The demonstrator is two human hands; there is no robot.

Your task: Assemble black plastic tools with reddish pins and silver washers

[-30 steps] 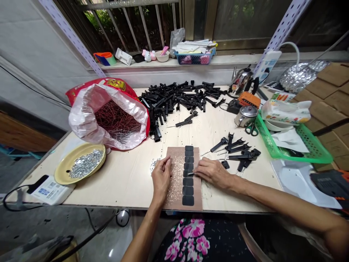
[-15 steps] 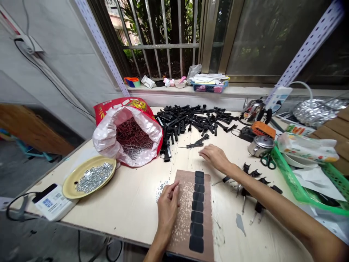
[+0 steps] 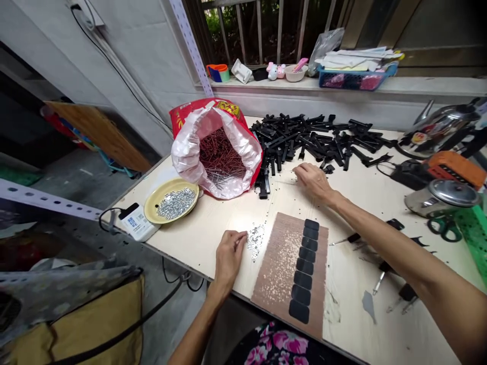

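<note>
My left hand rests on the table with its fingers curled, the tips touching a small heap of silver bits beside a brown board that bears a column of black pads. Reaching far forward, my right hand lies palm down at the near edge of a big pile of black plastic parts. Its fingers are bent over the table and whatever they hold is hidden.
An open bag of reddish nails stands at the left. A yellow plate of silver bits and a small white box sit near the table's left edge. Finished black-handled pieces, a kettle and a metal pot are at the right.
My right hand left the board and reached forward to the black parts pile. My left hand slid off the board to the silver heap. The view swung left.
</note>
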